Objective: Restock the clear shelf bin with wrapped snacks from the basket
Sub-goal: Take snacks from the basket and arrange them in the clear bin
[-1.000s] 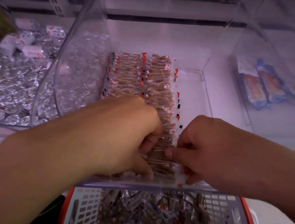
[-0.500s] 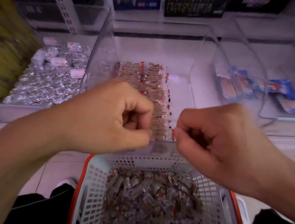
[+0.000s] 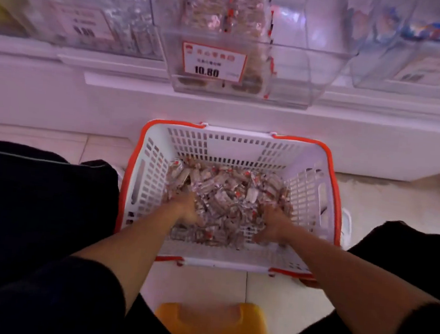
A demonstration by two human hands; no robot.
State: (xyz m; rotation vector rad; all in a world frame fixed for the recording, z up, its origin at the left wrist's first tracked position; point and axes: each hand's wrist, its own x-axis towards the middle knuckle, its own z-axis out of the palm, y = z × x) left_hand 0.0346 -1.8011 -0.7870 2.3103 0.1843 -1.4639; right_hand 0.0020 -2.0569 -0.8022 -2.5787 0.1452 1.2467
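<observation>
Both hands have dropped from the clear shelf bin [image 3: 252,63], where they were fussing with the stacked rows half a second ago, down into the basket [image 3: 231,144] on the floor. Now the left hand [image 3: 187,209] and right hand [image 3: 272,222] are buried to the knuckles in the loose heap of wrapped snacks [image 3: 227,196], one on each side of the pile, probably so the person can scoop a batch between them. The fingers are sunk among the wrappers and the frame is soft, so I cannot tell how far either grip is closed or whether it has hold of anything yet.

The basket stands right below the bin, against the white shelf base, which keeps the lift short. Through the bin's front wall, behind the price tag [image 3: 214,63] reading 10.80, a neat column of snacks shows on the left half, while the right half looks bare, so plenty of restocking seems left. An orange stool [image 3: 213,323] sits between the person's knees.
</observation>
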